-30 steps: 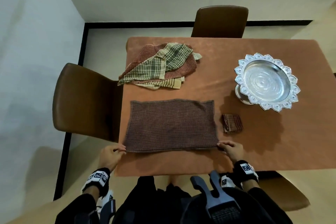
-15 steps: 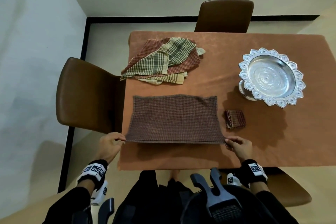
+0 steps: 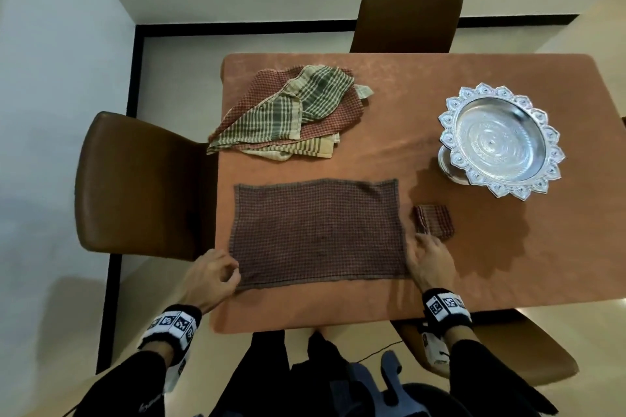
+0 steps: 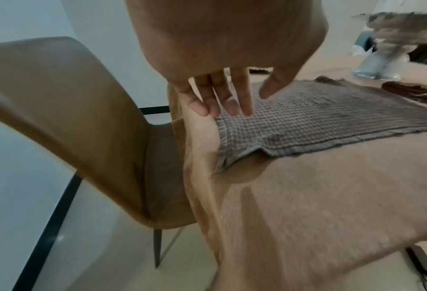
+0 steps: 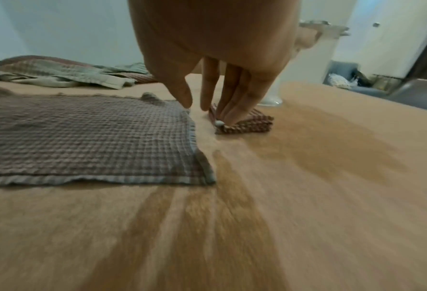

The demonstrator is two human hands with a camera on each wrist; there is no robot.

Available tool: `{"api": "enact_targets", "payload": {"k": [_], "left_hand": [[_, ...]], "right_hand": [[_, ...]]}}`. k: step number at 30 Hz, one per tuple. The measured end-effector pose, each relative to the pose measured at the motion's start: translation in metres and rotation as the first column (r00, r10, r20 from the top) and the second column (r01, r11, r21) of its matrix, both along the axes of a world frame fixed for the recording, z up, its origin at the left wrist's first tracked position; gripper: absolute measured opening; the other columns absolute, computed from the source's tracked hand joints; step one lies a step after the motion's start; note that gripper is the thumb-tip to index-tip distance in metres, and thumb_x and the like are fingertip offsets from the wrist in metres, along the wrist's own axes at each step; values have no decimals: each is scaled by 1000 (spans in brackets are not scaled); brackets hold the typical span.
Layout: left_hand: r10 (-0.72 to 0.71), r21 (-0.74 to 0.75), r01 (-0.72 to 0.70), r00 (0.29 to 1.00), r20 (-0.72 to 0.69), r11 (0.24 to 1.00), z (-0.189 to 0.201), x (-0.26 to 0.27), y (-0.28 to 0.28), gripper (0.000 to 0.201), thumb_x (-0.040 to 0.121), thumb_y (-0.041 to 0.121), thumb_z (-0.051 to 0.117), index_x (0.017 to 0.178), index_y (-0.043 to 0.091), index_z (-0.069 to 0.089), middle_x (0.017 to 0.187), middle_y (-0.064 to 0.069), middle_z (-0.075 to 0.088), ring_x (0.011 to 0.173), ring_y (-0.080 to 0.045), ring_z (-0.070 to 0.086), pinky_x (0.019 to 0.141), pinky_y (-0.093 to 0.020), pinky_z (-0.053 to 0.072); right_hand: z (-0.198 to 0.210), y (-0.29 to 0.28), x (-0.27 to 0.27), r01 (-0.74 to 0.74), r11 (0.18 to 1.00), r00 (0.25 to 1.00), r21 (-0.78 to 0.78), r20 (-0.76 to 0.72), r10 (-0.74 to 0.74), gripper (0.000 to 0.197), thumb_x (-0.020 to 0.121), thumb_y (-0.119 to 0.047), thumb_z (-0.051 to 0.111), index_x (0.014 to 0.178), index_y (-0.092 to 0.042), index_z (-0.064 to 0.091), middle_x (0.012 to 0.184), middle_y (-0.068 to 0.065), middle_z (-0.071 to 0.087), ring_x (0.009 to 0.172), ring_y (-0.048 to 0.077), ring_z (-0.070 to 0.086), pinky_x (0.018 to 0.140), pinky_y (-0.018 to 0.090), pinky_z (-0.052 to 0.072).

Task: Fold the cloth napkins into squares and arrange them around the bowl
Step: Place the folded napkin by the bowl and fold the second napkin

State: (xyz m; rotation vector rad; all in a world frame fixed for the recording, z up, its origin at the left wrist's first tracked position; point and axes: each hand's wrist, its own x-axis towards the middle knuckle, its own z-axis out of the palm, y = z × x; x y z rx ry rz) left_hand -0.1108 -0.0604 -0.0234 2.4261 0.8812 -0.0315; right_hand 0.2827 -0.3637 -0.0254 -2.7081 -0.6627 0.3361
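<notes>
A dark brown checked napkin [image 3: 318, 230] lies flat as a wide rectangle on the near part of the table [image 3: 474, 281]. My left hand [image 3: 230, 276] hovers at its left edge, near the front corner; the left wrist view shows its fingers [image 4: 222, 102] straight and holding nothing. At the napkin's right edge my right hand [image 3: 421, 244] points its fingers [image 5: 228, 112] down, empty, close in front of a small folded checked napkin [image 3: 435, 222]. The silver scalloped bowl [image 3: 501, 142] stands on its foot at the right.
A loose pile of green, red and yellow checked napkins [image 3: 291, 112] lies at the table's far left. Brown chairs stand at the left [image 3: 142, 186], the far side [image 3: 410, 20] and the near right [image 3: 508, 349].
Both hands have let go of the napkin's near corners and shifted a little forward along its side edges. The napkin now lies flat on the table.
</notes>
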Motion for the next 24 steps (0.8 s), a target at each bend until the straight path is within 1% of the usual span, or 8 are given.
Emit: {"api": "enact_targets", "payload": {"k": [3,5,7,9,13,16,19,24], "left_hand": [[-11,140,2,998,64,990,-6,52,13,43,98,39,46,123,13,69,125,-4,65,112,-22,60,93,-39,54],[-48,188,38,998,48,981,-17,96,17,51,102,37,45,145,10,54,150,-9,53,140,-27,49,114,-44,44],[-138,221,139,990,-23,965,-33,135,14,61,105,40,39,157,9,38,166,-9,34,155,-26,29,125,-47,28],[-146,236,168,984,-106,957,-52,156,13,71,105,49,33,162,7,27,171,-10,19,159,-25,15,128,-50,17],[45,254,-17,993,-107,967,-76,141,19,81,103,58,31,164,6,18,173,-10,8,161,-25,7,129,-50,8],[107,256,-87,992,-66,963,-77,128,23,81,103,56,32,163,5,18,173,-11,9,160,-27,8,130,-49,11],[166,246,-148,984,-57,958,-79,124,28,78,103,53,32,162,4,20,173,-12,11,160,-27,9,129,-48,14],[244,298,-205,964,-102,932,-79,122,36,79,103,54,29,163,4,18,172,-15,12,159,-30,12,129,-50,13]], "right_hand": [[-1,58,-1,-163,986,982,14,93,161,58,106,-48,41,148,-10,55,157,18,50,144,34,47,119,47,39],[-15,97,-6,-283,958,951,-37,116,286,66,110,-51,34,161,-9,36,170,14,30,158,29,27,130,43,18],[-39,127,-15,-385,919,912,-88,115,393,73,110,-56,31,166,-10,22,175,10,14,163,25,11,132,44,6],[-62,141,-22,-408,901,899,-146,108,424,78,108,-61,27,168,-11,16,176,9,8,163,24,5,132,49,3],[-82,132,-10,-312,935,935,-170,118,334,78,108,-61,28,169,-15,10,177,4,5,164,20,3,131,53,0],[-80,126,-1,-319,940,927,-123,165,336,79,108,-57,34,168,-12,13,177,7,7,164,22,4,132,51,0],[-81,124,11,-210,976,963,-63,158,217,75,108,-56,32,167,-11,19,176,7,15,163,21,9,131,52,7],[-87,121,26,-185,973,971,-135,129,203,78,107,-62,23,168,-14,13,177,4,10,163,19,5,131,51,5]]}}
